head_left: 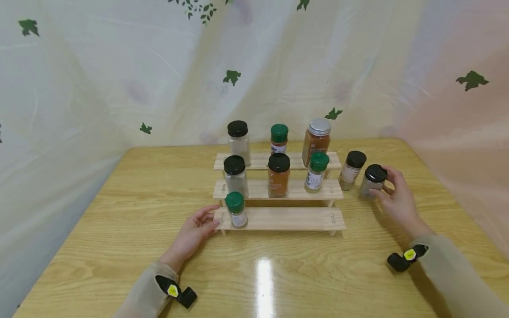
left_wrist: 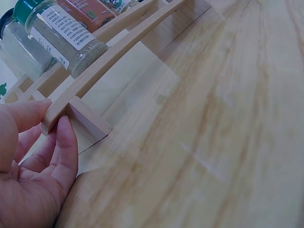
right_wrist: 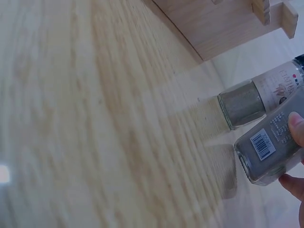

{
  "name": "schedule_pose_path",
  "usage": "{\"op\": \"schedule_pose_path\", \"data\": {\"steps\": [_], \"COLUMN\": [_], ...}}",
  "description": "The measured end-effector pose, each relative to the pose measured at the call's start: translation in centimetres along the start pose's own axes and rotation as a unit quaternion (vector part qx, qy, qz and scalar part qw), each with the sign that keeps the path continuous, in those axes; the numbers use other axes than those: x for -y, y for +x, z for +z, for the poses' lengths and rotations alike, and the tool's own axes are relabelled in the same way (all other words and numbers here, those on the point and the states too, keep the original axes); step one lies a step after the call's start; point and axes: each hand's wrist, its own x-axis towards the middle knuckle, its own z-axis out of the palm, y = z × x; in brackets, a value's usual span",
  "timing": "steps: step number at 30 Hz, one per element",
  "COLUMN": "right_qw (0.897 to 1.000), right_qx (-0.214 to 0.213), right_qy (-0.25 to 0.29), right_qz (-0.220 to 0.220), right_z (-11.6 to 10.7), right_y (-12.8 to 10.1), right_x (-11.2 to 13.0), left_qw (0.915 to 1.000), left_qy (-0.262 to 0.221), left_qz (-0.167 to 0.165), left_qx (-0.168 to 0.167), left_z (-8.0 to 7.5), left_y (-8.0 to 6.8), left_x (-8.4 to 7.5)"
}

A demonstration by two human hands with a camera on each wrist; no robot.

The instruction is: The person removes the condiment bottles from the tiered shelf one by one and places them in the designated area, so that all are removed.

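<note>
My left hand (head_left: 195, 232) pinches the left end of the lowest step of a wooden three-step rack (head_left: 286, 219), thumb above and fingers below in the left wrist view. Beside that hand on the step stands a green-capped spice jar (head_left: 237, 212) with a white label (left_wrist: 66, 28). At the rack's right, my right hand (head_left: 399, 201) grips a black-capped spice jar (head_left: 373, 183) holding grey-brown powder. In the right wrist view this jar (right_wrist: 270, 147) is tilted, its base seemingly just off the table. Close to it stands another black-capped jar (head_left: 351, 172) with a pale label.
On the middle step are a black-capped jar (head_left: 236, 174), an orange-brown powder jar (head_left: 279, 176) and a green-capped jar (head_left: 317, 173). The top step bears a black-capped jar (head_left: 239, 143), a green-capped jar (head_left: 279, 138) and a silver-lidded jar (head_left: 317, 141). A leaf-print curtain (head_left: 175, 79) hangs behind the table (head_left: 131, 198).
</note>
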Motion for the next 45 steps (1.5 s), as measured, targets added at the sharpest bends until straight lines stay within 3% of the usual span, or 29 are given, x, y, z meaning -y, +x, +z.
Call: {"op": "schedule_pose_path", "data": {"steps": [6,20,30,37,45], "right_qw": [1.000,0.996,0.993,0.991,0.992], "right_qx": [0.005,0.052,0.080,0.113,0.113], "right_qy": [-0.008,-0.028,-0.040,-0.040,-0.045], "right_qz": [-0.004,-0.074,-0.077,-0.056,-0.046], "right_z": [-0.2,-1.5,-2.1,-2.5,-2.5], "right_y": [0.6,2.0,3.0,3.4,3.7], "right_x": [-0.2,-1.9,-2.1,-2.1,-2.2], "left_qw": [1.0000,1.0000,1.0000,0.9999,0.9997], "left_qy": [-0.001,-0.004,0.006,0.009,0.014], "left_qz": [-0.001,-0.002,-0.001,-0.006,-0.011], "left_qx": [-0.002,-0.002,-0.006,-0.008,-0.013], "left_z": [0.0,-0.1,-0.2,-0.1,0.0], "left_y": [0.0,-0.2,-0.3,-0.4,-0.3], "left_x": [0.0,0.0,-0.1,-0.1,-0.3]}}
